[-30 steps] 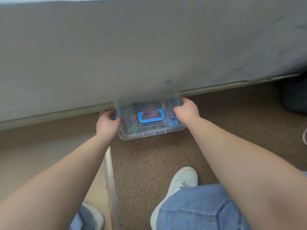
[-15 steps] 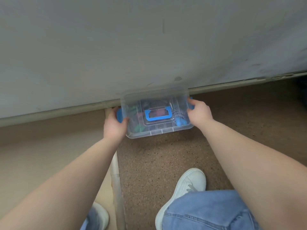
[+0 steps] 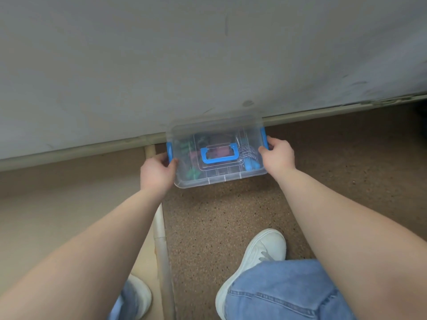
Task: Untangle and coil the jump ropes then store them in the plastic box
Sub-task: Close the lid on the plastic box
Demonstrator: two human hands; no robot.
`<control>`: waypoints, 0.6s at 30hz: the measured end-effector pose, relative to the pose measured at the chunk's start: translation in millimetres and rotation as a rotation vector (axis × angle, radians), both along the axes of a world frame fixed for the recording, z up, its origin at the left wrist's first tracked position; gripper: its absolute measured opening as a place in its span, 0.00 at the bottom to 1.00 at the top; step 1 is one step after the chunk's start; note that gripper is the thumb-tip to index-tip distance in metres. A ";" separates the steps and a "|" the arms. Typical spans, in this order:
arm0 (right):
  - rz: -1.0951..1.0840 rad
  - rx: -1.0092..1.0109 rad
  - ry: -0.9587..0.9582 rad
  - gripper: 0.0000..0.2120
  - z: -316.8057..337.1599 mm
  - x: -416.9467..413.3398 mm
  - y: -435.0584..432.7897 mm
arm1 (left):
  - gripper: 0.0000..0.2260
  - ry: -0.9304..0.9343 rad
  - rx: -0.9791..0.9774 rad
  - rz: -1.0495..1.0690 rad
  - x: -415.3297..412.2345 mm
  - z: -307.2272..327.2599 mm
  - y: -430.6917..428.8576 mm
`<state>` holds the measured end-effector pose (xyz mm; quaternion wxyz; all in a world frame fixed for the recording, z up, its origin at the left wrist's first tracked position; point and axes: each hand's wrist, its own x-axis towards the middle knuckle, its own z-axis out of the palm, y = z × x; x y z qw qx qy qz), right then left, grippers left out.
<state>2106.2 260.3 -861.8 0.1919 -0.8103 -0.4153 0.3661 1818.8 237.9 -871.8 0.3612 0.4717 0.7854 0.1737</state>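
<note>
Head view: the plastic box (image 3: pixel 217 155), lid on with jump ropes (image 3: pixel 246 155) inside, sits at the grey worktop (image 3: pixel 208 61) edge. The left hand (image 3: pixel 157 174) and right hand (image 3: pixel 278 155) grip its ends, fingers curled round the blue latches.

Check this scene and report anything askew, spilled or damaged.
Nothing stands out. The clear plastic box is lidded, both blue latches down, ropes inside, held level by the left hand and right hand. The grey surface shows only scuffs.

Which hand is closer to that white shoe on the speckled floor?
The right hand. It grips the box's end up and slightly right of the white shoe; the left hand is farther, up and leftward.
</note>
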 end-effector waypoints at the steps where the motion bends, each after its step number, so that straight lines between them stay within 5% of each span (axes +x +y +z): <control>1: -0.001 0.005 -0.025 0.22 -0.8 -0.9 -0.5 | 0.11 0.058 0.024 -0.034 2.4 -1.5 -0.6; 11: 0.043 -0.075 -0.099 0.25 1.7 -5.0 -5.2 | 0.15 0.186 -0.026 -0.198 1.6 -11.0 -5.8; 18: 0.157 -0.083 -0.071 0.26 2.1 -29.9 -7.4 | 0.14 0.206 -0.025 -0.052 -23.0 -9.3 -14.0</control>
